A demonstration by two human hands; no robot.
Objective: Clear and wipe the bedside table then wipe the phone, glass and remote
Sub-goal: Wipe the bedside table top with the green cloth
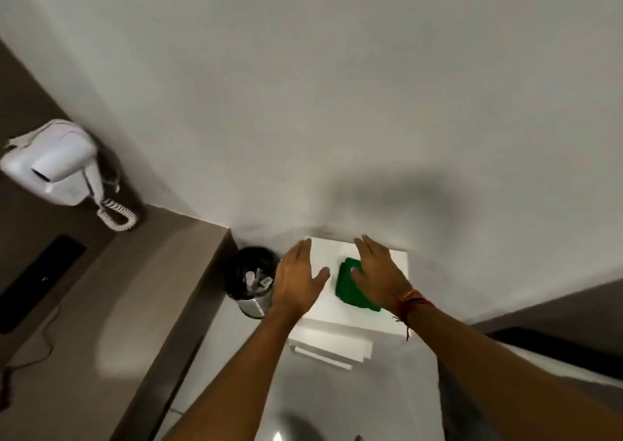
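A small white bedside table stands against the white wall, seen from above. A green cloth lies flat on its top. My right hand is spread flat with its palm on the cloth's right part, fingers pointing at the wall. My left hand hovers with fingers apart over the table's left edge and holds nothing. No phone, glass or remote shows on the table top.
A round metal bin with a black liner and litter stands just left of the table. A brown counter runs along the left, with a white wall-mounted hair dryer and its coiled cord above. A dark edge lies at right.
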